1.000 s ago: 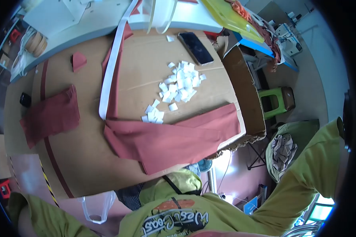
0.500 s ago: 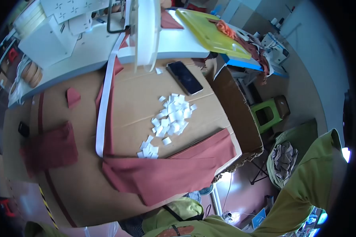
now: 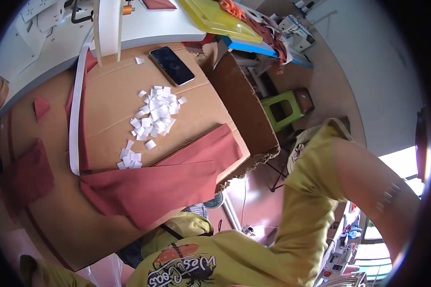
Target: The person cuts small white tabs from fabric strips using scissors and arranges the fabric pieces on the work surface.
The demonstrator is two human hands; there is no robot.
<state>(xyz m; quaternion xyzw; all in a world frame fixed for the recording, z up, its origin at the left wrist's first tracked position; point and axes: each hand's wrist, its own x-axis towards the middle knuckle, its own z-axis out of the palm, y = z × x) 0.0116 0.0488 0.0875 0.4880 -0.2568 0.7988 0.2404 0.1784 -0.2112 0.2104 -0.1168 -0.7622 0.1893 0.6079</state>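
Neither my left hand nor my right hand shows; one bare forearm runs out at the right edge, and a sleeve shows at the lower left. A long red fabric piece lies folded along the near edge of the cardboard surface. Just beyond it is a heap of small white squares. To the left, a white strip lies over narrow red fabric. Another red fabric piece and a small red scrap rest farther left.
A dark phone lies beyond the squares. An open cardboard box borders the right side. Behind are a white table, a white reel and a yellow tray. A green stool stands at right.
The view has swung right, so the cardboard surface and its things sit farther left. More of the bare forearm shows at the right. The fabric and squares keep their arrangement.
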